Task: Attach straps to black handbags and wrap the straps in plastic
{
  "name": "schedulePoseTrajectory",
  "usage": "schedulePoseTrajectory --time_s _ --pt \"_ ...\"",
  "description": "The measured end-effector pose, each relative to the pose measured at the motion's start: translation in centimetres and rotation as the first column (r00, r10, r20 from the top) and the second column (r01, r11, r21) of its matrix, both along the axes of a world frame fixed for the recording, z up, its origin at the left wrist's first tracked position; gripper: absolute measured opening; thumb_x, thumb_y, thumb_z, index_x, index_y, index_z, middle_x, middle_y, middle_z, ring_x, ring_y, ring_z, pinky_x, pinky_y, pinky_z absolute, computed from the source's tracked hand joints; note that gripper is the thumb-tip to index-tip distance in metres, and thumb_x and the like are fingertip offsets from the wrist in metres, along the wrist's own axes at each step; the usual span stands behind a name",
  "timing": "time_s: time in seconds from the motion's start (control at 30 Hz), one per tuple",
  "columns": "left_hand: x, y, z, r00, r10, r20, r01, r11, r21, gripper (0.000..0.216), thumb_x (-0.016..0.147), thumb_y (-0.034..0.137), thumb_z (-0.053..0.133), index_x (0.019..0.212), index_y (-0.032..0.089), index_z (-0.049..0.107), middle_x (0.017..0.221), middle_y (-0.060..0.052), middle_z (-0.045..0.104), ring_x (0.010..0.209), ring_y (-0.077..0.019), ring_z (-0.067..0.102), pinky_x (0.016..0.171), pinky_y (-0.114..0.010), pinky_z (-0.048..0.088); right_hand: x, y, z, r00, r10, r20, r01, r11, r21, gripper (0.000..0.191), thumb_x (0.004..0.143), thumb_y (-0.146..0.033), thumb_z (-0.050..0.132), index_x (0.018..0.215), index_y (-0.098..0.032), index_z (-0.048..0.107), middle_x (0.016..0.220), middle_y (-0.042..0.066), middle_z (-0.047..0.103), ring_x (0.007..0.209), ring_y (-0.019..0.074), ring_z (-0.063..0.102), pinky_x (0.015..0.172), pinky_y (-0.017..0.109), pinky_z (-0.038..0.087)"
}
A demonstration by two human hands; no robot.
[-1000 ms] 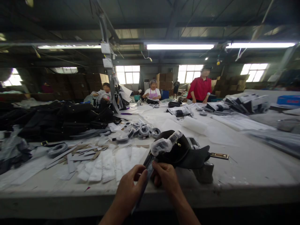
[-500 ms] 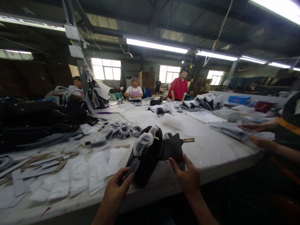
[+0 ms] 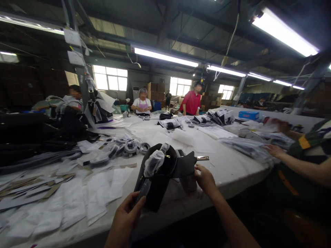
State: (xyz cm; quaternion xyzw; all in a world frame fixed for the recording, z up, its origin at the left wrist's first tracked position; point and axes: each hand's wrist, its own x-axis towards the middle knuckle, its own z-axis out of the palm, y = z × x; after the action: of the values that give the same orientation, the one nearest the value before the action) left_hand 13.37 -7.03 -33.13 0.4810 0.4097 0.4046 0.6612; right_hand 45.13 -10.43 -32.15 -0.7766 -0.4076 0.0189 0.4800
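Note:
A black handbag (image 3: 161, 182) stands at the near edge of the white worktable (image 3: 227, 168), its handle wrapped in clear plastic (image 3: 154, 161). My left hand (image 3: 126, 215) is closed around the bag's lower near corner, thumb on its side. My right hand (image 3: 205, 178) pinches the edge of the bag's open black flap (image 3: 184, 167), which carries a brass clasp plate (image 3: 203, 158) at its far end.
White paper and foam sheets (image 3: 77, 196) and card strips lie left of the bag, coiled wrapped straps (image 3: 129, 147) behind, black bags (image 3: 31, 137) stacked far left. A co-worker's arm (image 3: 297, 162) reaches over plastic-wrapped goods at right. Three people work at the far end.
My hands have parted from a small item at the bag's front: the left now grips the bag's corner, the right moved out to the flap. The view swung right, revealing a co-worker.

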Motion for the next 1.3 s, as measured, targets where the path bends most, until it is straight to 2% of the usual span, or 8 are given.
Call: schedulePoseTrajectory --time_s 0.17,0.5,0.7,0.87,1.0,1.13,1.23,1.3 --pt "0.0 0.4 -0.7 1.000 0.016 0.005 -0.016 1.000 -0.005 0.062 0.061 0.061 0.078 0.100 0.014 0.063 0.046 0.014 0.029 0.040 -0.0034 0.018 0.041 -0.016 0.010 -0.1 0.7 0.8 0.966 0.106 -0.234 -0.109 0.994 0.002 0.029 0.066 -0.044 0.067 0.055 -0.017 0.072 0.071 0.008 0.076 0.090 0.0321 0.069 0.073 0.032 0.049" --pt "0.0 0.3 -0.8 0.997 0.073 -0.021 -0.073 0.996 -0.041 0.065 0.055 0.062 0.081 0.097 0.016 0.064 0.045 0.013 0.030 0.041 -0.0043 0.022 0.042 -0.017 0.011 -1.7 -3.1 1.9 0.828 0.161 -0.538 -0.068 0.980 0.189 0.048 0.073 -0.058 0.069 0.092 -0.015 0.079 0.102 0.013 0.076 0.111 0.0304 0.064 0.091 0.038 0.051" --pt "-0.1 0.3 -1.3 0.999 0.040 -0.022 -0.041 0.998 -0.056 0.066 0.060 0.063 0.078 0.103 0.015 0.062 0.043 0.013 0.030 0.040 -0.0042 0.021 0.041 -0.016 0.013 -3.0 -4.8 -2.3 0.704 0.127 -0.698 -0.021 0.987 0.159 0.054 0.061 -0.062 0.079 0.084 -0.013 0.077 0.084 0.012 0.076 0.071 0.0228 0.071 0.067 0.033 0.058" --pt "-0.2 0.4 -1.3 0.999 0.029 -0.033 -0.031 0.998 -0.058 0.065 0.061 0.062 0.078 0.102 0.015 0.063 0.044 0.013 0.030 0.040 -0.0037 0.021 0.041 -0.016 0.013 -3.7 -4.9 -5.0 0.698 0.111 -0.707 0.009 0.987 0.163 0.053 0.053 -0.062 0.083 0.070 -0.013 0.073 0.055 0.002 0.064 0.046 0.0132 0.055 0.049 0.026 0.047" --pt "-0.1 0.3 -1.6 0.998 0.052 -0.020 -0.052 0.997 -0.052 0.065 0.061 0.061 0.079 0.104 0.014 0.064 0.044 0.013 0.030 0.039 -0.0034 0.021 0.040 -0.016 0.012 -7.7 -5.8 -3.1 0.724 0.294 -0.624 -0.207 0.955 0.210 0.040 0.071 -0.055 0.076 0.072 -0.015 0.073 0.058 0.001 0.062 0.052 0.0129 0.054 0.053 0.025 0.044" --pt "-0.2 0.2 -1.4 0.999 0.024 -0.025 -0.025 0.999 -0.025 0.067 0.063 0.058 0.079 0.110 0.013 0.066 0.044 0.012 0.033 0.039 -0.0047 0.024 0.039 -0.017 0.014 -13.4 -5.3 0.5 0.580 0.568 -0.584 -0.536 0.806 0.251 0.037 0.080 -0.052 0.070 0.071 -0.016 0.071 0.055 0.001 0.063 0.050 0.0124 0.054 0.053 0.024 0.042" --pt "-0.3 0.2 -0.9 0.999 0.011 -0.042 -0.010 0.999 0.033 0.060 0.065 0.056 0.078 0.106 0.013 0.069 0.045 0.010 0.041 0.040 -0.0055 0.029 0.040 -0.017 0.020 -16.8 -3.1 2.2 0.525 0.639 -0.562 -0.613 0.742 0.270 0.040 0.080 -0.053 0.068 0.070 -0.015 0.071 0.053 0.001 0.063 0.048 0.0117 0.054 0.052 0.023 0.041" --pt "-0.3 0.2 -0.7 0.998 0.037 -0.044 -0.033 0.997 0.074 0.054 0.065 0.053 0.079 0.100 0.013 0.071 0.052 0.006 0.053 0.043 -0.0067 0.037 0.043 -0.018 0.027 -18.2 -1.3 2.4 0.567 0.614 -0.549 -0.599 0.765 0.237 0.043 0.079 -0.055 0.067 0.066 -0.015 0.069 0.051 0.001 0.061 0.046 0.0111 0.052 0.049 0.022 0.040"
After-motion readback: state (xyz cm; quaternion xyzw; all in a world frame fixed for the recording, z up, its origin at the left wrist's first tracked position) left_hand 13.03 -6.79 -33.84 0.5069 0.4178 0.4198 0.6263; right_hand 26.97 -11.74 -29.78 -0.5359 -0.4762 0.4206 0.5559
